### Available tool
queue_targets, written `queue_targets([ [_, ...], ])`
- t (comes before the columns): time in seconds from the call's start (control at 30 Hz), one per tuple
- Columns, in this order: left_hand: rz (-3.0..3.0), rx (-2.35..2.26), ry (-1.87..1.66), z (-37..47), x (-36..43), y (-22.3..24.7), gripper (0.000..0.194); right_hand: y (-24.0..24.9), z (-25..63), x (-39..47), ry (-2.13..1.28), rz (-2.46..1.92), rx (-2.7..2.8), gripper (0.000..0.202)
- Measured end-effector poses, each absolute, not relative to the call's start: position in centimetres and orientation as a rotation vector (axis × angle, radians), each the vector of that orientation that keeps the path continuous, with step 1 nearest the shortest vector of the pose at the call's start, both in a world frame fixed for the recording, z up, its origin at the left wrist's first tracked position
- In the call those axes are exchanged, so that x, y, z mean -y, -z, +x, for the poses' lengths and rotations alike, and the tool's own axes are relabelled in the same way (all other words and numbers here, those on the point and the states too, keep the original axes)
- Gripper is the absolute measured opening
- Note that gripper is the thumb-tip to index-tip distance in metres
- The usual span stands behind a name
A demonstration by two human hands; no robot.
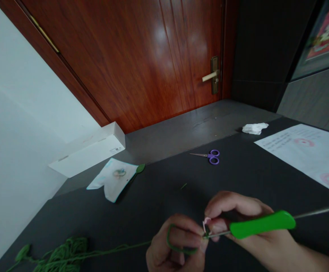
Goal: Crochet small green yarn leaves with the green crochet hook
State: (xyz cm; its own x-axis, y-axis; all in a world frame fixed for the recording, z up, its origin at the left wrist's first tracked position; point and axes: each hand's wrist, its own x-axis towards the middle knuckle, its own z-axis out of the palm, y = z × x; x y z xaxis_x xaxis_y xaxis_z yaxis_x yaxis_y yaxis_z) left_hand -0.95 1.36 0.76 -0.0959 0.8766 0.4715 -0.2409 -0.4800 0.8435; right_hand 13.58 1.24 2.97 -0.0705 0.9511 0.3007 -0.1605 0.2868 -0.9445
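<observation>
My left hand (pixel 176 243) is closed at the lower middle, with green yarn (pixel 168 236) looped over its fingers. Between its fingertips is a small bit of dark green work, mostly hidden. My right hand (pixel 240 211) is closed too, and a crochet hook (pixel 262 224) with a bright green handle lies across it. The hook's metal tip reaches the green work, where both hands' fingertips meet. A small pink piece (pixel 206 220), perhaps a stitch marker, shows at my right fingertips. From the left hand the yarn runs left to a loose green skein (pixel 65 255).
Purple-handled scissors (pixel 213 156) lie beyond my hands, near a green yarn scrap (pixel 183 186). Farther left are a white packet (pixel 112 179), a green leaf-shaped piece (pixel 140 168) and a long white box (pixel 91 153). Crumpled tissue (pixel 255 128) and a printed sheet (pixel 308 151) lie right.
</observation>
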Motion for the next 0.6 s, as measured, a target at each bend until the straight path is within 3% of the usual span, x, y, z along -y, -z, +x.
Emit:
queue_targets([
  [0.03, 1.334, -0.766, -1.704, -0.98, -1.39, -0.88, 0.017, -2.9, 13.4, -1.26, -1.22, -0.858, 1.204, 0.001],
  [0.17, 1.361, -0.823, -1.698, -1.02, -1.44, -1.26, 0.018, -2.74, 13.12, -1.45, -1.412, -0.872, 1.01, 0.016],
  [0.6, 1.707, -0.86, -1.77, -1.8, -1.79, -0.6, 0.029, -2.77, 13.59, -1.63, -1.436, -0.85, 1.101, 0.016],
])
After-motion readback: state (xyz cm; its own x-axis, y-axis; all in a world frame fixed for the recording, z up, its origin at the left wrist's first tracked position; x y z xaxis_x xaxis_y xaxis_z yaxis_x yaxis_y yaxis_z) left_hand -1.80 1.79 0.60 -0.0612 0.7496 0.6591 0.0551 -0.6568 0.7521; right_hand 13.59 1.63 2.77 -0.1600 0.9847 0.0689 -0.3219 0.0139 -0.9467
